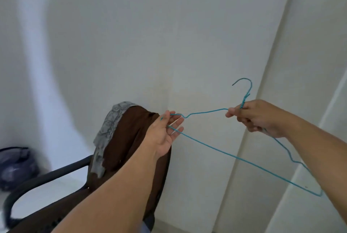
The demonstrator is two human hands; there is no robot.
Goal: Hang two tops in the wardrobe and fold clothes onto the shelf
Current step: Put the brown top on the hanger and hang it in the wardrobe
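Note:
A thin blue wire hanger (234,155) is held up in front of a white wall, hook pointing up. My right hand (257,116) grips its twisted neck just below the hook. My left hand (165,131) pinches the hanger's left shoulder end between thumb and fingers. Behind my left hand a dark brown garment (131,139) is draped over a chair back, with a grey patterned cloth (110,125) lying over its left side. No wardrobe interior or shelf is in sight.
The black chair (56,174) with a curved armrest stands at lower left. A dark blue bag (15,167) sits on the floor by the left wall. White panels (281,82) run along the right.

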